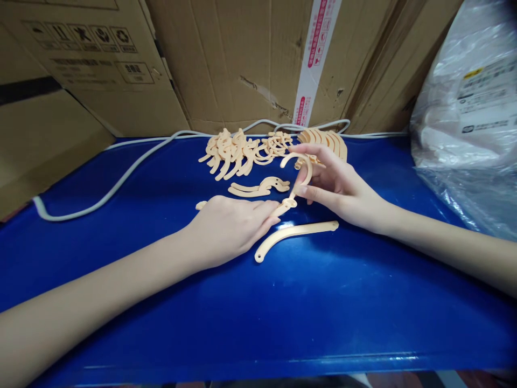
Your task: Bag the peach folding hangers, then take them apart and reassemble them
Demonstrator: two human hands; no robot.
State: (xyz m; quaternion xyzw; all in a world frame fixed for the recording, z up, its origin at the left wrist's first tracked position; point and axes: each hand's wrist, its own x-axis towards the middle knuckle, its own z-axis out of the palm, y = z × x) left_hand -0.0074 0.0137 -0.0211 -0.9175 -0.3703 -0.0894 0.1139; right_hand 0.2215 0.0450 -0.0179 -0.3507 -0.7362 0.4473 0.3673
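Note:
My right hand (341, 186) is closed round a beige plastic hanger hook (310, 171), its curved end pointing up and to the left. At the hook's foot it meets a beige hanger arm (286, 206), which my left hand (232, 223) pinches between thumb and fingers. Most of that arm is hidden under the left hand, though a beige end (201, 205) shows past the knuckles. Just in front of both hands lies a loose curved hanger arm (297, 231) with a hole at its end. Behind the left hand, more hanger parts (260, 187) rest together.
Farther back is a pile of beige hanger parts (230, 153), with a stack of curved arms (323, 139) beside it. A white cable (133, 167) crosses the blue table (242, 323). Cardboard boxes (234, 64) wall off the back, and plastic-wrapped goods (468, 108) stand right.

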